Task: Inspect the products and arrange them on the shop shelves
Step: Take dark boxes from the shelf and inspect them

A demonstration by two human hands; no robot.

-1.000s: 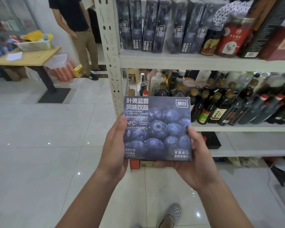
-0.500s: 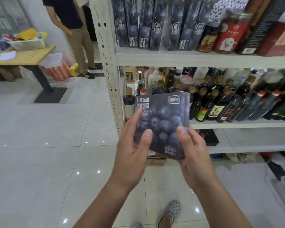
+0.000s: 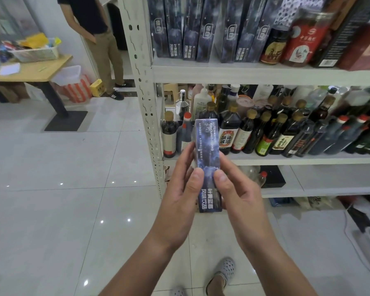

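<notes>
Open floor (image 3: 51, 210) left; box (image 3: 207, 146) edge-on

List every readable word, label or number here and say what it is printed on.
"叶黄蓝莓 风味饮品": narrow side of the held box.
"FLAVOURED DRINKS": same side, higher up, partly blurred.
"叶黄蓝莓 风味饮品": spines of the shelf boxes.
"酿造酱油": label of a soy sauce bottle.
Red jar label and other bottle labels: too blurred to read.
</notes>
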